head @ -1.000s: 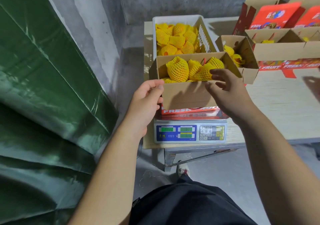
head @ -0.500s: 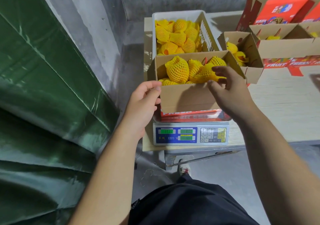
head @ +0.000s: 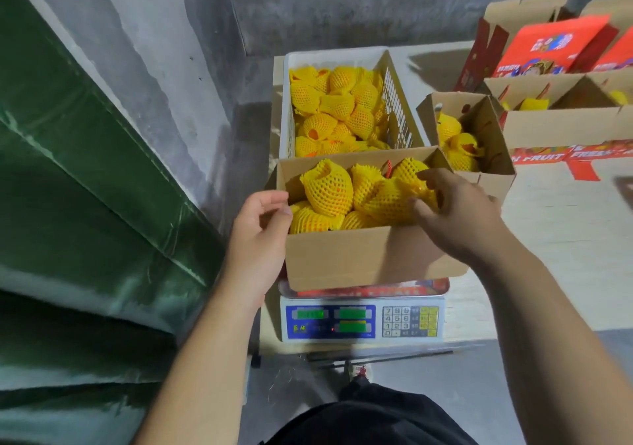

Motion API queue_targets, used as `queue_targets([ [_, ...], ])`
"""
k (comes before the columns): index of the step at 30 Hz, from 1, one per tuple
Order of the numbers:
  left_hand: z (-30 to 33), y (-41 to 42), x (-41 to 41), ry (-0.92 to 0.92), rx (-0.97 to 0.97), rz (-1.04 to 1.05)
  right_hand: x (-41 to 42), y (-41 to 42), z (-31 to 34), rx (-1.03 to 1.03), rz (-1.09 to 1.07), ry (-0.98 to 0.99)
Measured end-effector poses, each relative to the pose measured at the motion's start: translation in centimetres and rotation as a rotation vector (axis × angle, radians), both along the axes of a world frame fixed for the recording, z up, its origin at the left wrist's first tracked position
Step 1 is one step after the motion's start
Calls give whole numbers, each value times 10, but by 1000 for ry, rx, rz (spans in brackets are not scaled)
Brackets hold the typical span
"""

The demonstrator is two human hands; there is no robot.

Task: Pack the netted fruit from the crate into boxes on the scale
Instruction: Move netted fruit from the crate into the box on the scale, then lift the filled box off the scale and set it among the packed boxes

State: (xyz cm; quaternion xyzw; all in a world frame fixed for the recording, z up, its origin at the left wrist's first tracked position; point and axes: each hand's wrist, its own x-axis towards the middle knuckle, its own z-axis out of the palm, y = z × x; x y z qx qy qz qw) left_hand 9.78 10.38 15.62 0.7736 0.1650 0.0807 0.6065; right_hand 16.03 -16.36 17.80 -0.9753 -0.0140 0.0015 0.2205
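Observation:
A cardboard box (head: pixel 356 259) stands on a white digital scale (head: pixel 359 323), filled with several fruits in yellow foam netting. A large netted fruit (head: pixel 329 187) sits high at the box's left. My left hand (head: pixel 260 235) rests against the box's left near corner, thumb at the rim, fingers loosely curled. My right hand (head: pixel 455 215) reaches into the right side of the box, and its fingers and thumb pinch a netted fruit (head: pixel 394 201). Behind the box a white plastic crate (head: pixel 400 109) holds many more netted fruits.
A second open box (head: pixel 486 129) with a few netted fruits stands at the right of the crate. More open boxes (head: pixel 561 126) with red print line the back right of the pale table (head: pixel 565 246). A green tarp (head: pixel 85 205) covers the left side.
My right hand has moved from the box's front wall up over the rim and into the box, onto a netted fruit. The left hand stays at the left corner.

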Motion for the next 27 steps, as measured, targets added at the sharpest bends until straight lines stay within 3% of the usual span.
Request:
queue_targets([
  [8,-14,5,45,250,147,-44,39,-18,-4,26,13,-11],
  [11,-16,10,49,372,176,-140,53,-35,-9,129,9,277],
  [14,-18,14,53,421,272,-164,69,-41,-13,41,-1,506],
  [17,-17,16,57,451,327,-160,81,-41,-12,-9,-19,472],
  [27,20,7,24,344,345,-207,37,-62,23,266,-10,254],
])
